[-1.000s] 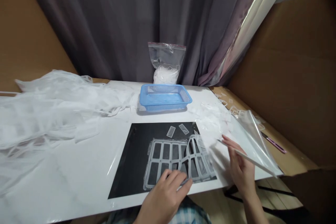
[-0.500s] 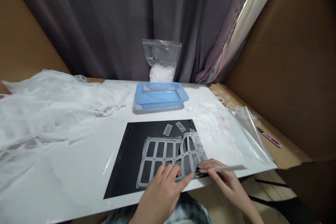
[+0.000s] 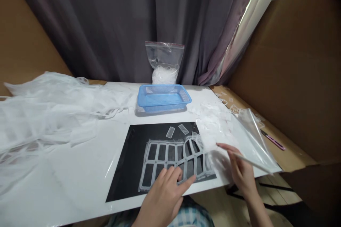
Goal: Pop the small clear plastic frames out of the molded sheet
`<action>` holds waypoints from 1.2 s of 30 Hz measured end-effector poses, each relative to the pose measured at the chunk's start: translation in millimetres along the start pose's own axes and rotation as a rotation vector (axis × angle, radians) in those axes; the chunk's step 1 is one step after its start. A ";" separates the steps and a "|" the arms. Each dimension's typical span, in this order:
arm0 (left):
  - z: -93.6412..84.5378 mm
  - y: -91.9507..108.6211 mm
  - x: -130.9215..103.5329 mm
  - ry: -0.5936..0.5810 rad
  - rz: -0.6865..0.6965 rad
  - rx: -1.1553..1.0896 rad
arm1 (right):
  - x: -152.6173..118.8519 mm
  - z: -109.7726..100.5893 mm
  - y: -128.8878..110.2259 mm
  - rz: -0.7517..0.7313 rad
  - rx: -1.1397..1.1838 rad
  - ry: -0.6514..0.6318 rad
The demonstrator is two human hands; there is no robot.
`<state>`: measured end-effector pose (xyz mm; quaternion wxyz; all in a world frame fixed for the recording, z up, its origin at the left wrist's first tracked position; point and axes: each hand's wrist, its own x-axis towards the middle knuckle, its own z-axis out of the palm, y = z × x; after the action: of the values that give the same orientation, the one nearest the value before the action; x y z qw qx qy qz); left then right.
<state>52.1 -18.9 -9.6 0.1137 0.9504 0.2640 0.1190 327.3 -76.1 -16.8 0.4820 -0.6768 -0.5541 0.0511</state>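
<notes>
My left hand (image 3: 166, 188) lies with its fingers spread on the near edge of a translucent frosted sheet (image 3: 156, 162) with rows of rounded rectangular openings. The sheet rests on a black mat (image 3: 121, 173), and its right part is lifted and wavy. My right hand (image 3: 241, 166) is closed round a slim white pen-like tool (image 3: 254, 164), held to the right of the mat, above the white table. Whether its fingertips pinch a small piece too I cannot tell. Two small clear rectangles (image 3: 170, 132) lie on the mat behind the sheet.
A blue basket (image 3: 164, 106) stands behind the mat, before a zip bag (image 3: 164, 74) of white pieces. Thin white sheets (image 3: 53, 110) are heaped at left. White scraps (image 3: 213, 120) and clear film (image 3: 253, 134) lie at right. A pink-handled cutter (image 3: 275, 142) rests on cardboard.
My right hand has moved right and away from the sheet's near right corner, carrying the white tool. The sheet's right part has shifted a little. My left hand stays in place.
</notes>
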 end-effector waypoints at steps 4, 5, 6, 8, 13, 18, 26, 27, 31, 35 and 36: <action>0.2 -3.7 -2.0 0.066 0.020 0.018 | 23.8 -5.8 11.2 0.071 -0.061 0.154; -0.2 -5.8 -3.7 0.082 0.020 0.020 | 27.2 -5.3 9.4 0.066 -0.058 0.151; -1.0 -8.3 -6.0 0.100 0.017 0.022 | 29.0 -3.9 5.8 0.058 -0.038 0.133; -3.9 -13.1 -11.2 0.153 0.015 0.050 | 27.9 2.0 -5.1 0.042 0.038 0.062; -15.6 -11.3 -14.7 0.335 0.023 0.191 | 11.4 26.2 -29.0 0.073 0.217 -0.160; -14.4 4.3 5.5 0.354 0.070 0.197 | 6.5 41.2 -30.9 0.109 0.270 -0.270; 7.5 4.1 20.6 0.187 0.073 0.123 | 5.9 37.6 -35.3 0.058 0.289 -0.410; 8.5 3.5 20.5 0.176 0.060 0.113 | 5.6 37.3 -35.8 0.043 0.277 -0.430; 8.8 3.6 20.2 0.156 0.037 0.086 | 6.3 38.0 -35.3 -0.008 0.215 -0.488; 7.4 6.0 20.3 0.154 0.020 0.058 | 13.6 36.2 -31.1 -0.097 0.131 -0.423; 6.9 6.5 20.4 0.154 0.014 0.050 | 16.9 34.4 -29.0 -0.115 0.104 -0.384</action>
<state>74.2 -14.6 -11.0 0.0685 0.9428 0.2681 0.1858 292.6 -44.3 -6.6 0.4038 -0.5960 -0.6704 0.1800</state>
